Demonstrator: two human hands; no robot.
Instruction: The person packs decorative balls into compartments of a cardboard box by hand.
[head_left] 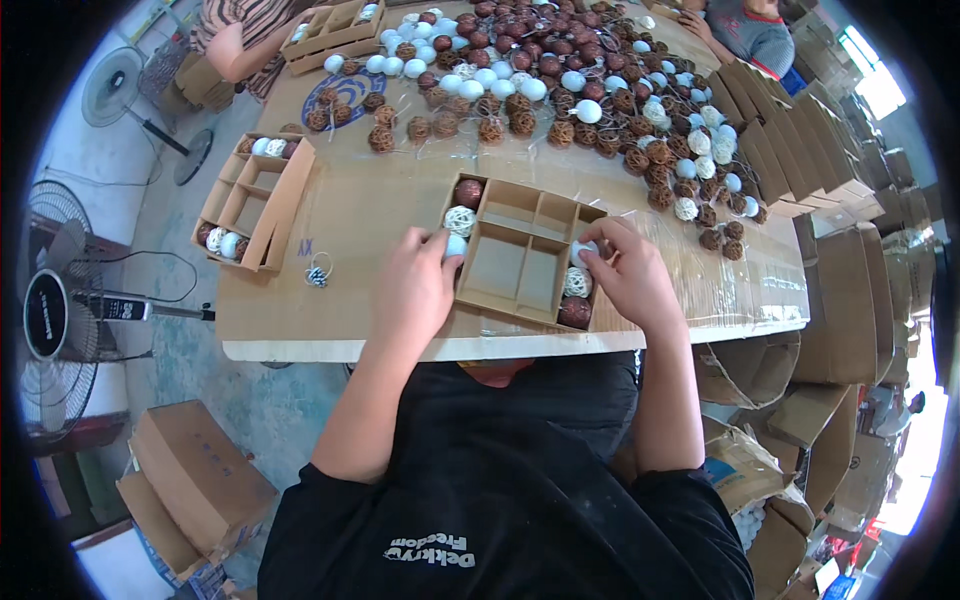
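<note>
Divided cardboard box (508, 311), lying on tabletop (350, 210); left hand (418, 272) pinching pale ball (456, 246), right hand (622, 262) pinching second pale ball (582, 252), both at side columns; a slack pinch could be sending either rolling.

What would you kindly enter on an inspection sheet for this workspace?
Surface: cardboard-topped table, shiny tape toward the right.
Things: divided cardboard box, balls in both side columns.
Clutter: loose balls heaped at the far side; small pinecone ornament left of the box.
Hands: left hand at a pale ball, grip unclear; right hand pinches a second pale ball.
Cables: thin dark cable beside the fans.
Surroundings: cartons both sides; one person far left, another person far right.
</note>
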